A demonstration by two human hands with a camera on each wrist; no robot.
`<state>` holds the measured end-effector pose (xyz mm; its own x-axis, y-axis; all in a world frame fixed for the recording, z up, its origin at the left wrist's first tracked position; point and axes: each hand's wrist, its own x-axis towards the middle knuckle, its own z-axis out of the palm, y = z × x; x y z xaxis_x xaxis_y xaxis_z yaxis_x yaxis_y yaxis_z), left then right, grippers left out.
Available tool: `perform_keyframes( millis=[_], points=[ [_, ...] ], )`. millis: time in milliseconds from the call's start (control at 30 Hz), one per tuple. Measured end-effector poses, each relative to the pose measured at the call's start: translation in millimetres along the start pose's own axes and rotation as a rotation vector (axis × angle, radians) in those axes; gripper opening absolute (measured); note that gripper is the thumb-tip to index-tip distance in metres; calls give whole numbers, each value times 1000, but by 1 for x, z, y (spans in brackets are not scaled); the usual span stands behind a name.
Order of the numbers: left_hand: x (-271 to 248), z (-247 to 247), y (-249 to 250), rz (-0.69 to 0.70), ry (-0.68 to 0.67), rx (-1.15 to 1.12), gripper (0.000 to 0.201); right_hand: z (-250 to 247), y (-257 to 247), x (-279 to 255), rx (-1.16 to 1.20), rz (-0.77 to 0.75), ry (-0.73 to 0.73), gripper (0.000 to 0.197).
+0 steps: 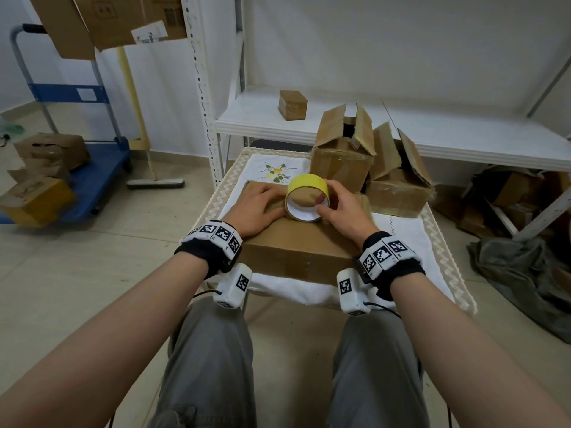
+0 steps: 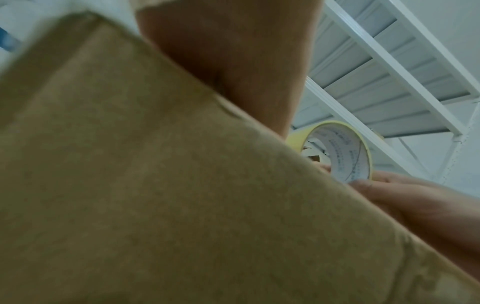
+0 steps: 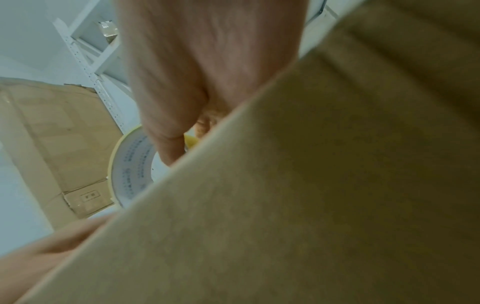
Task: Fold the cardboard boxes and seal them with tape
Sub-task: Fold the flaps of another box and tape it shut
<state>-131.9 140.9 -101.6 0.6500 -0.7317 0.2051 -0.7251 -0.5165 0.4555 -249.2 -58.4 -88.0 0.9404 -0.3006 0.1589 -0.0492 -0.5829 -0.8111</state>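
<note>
A closed cardboard box [image 1: 296, 242] lies flat on a white cloth [image 1: 411, 233] over a small table with a cream zigzag edge [image 1: 457, 273], directly beneath both hands; the left hand [image 1: 258, 208] rests palm down on its top face, fingers straight and spread toward the tape roll [image 1: 306, 197], which stands on edge on the box just beside those fingertips; the right hand [image 1: 343, 208] grips the roll from its right side, the thumb hooked inside the core and the fingers curled over the outer band.

The roll is a wide yellow ring with a white inner lining; the left wrist view shows faint printed lines on that lining [image 2: 345, 156], and the right wrist view shows the thumb [image 3: 166, 131] pressing inside the ring, with blurred brown board filling most of both pictures.

The box is plain brown board, matte and slightly scuffed, low and rectangular with crisp edges; the cloth is woven white with a small embroidered flower [image 1: 276, 173]; behind the roll stand two open boxes [image 1: 343, 152], flaps raised and creased, sides wrapped in glossy clear tape; a small sealed box [image 1: 292, 105] sits on the white metal shelf [image 1: 432, 131] beyond.
</note>
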Motion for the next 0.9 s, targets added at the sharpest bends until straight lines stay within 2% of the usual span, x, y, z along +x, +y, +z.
perform_keyframes(
  millis=[100,267,433,533,667,833,900],
  points=[
    [-1,3,1,-23,-74,105,55,-1,0,0,-11,22,27,40],
    [3,11,-2,-74,-226,263,59,-1,3,-2,-90,46,-52,36],
    [3,12,-2,-89,-256,278,59,-4,-3,-6,-68,35,-28,21],
    [3,13,-6,-89,-262,278,59,-16,-4,-7,-88,22,68,17],
    [3,14,-5,-92,-277,275,59,-34,7,-11,-140,32,273,28],
    [2,12,-5,-97,-281,266,59,-28,0,-11,-230,83,433,47],
    [1,11,-5,-103,-280,272,60,-32,0,-12,-239,127,450,51]
  ],
)
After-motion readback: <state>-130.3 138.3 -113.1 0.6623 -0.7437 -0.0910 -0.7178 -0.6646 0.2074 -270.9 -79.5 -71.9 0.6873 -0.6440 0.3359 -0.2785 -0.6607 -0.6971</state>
